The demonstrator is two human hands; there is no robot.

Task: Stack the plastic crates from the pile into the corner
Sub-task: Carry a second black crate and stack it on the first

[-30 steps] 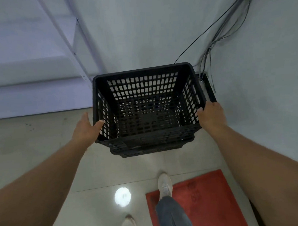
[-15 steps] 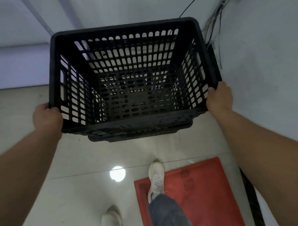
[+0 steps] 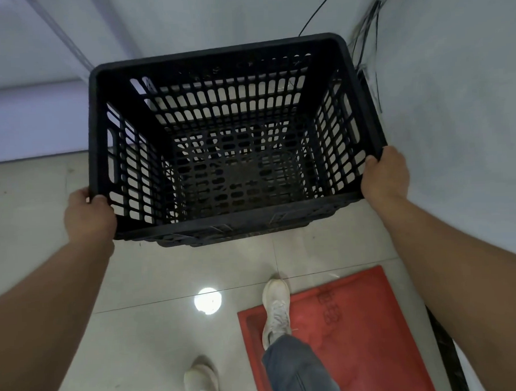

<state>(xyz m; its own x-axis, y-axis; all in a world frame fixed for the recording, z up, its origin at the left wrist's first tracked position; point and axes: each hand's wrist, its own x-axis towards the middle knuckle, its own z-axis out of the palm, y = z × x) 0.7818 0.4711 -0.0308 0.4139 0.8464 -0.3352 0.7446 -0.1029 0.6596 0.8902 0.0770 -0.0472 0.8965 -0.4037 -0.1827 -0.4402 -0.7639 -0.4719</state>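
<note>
Now your left hand (image 3: 87, 216) grips the near-left corner of the black crate (image 3: 233, 137), fingers curled over the rim and the thumb lying along the side wall. That crate is open and slatted, with nothing inside, and through its base you can see the grid of a second black crate (image 3: 232, 239) directly beneath it, whose lip juts out along the near edge. Both sit close to the corner where the two pale walls meet, with loose cables (image 3: 368, 36) running down the wall behind the far-right corner. Your right hand (image 3: 384, 175) clasps the near-right corner of the rim. Lower down, your forward shoe (image 3: 275, 307) rests on a red mat (image 3: 360, 324) lying on the tiled floor (image 3: 151, 274).
</note>
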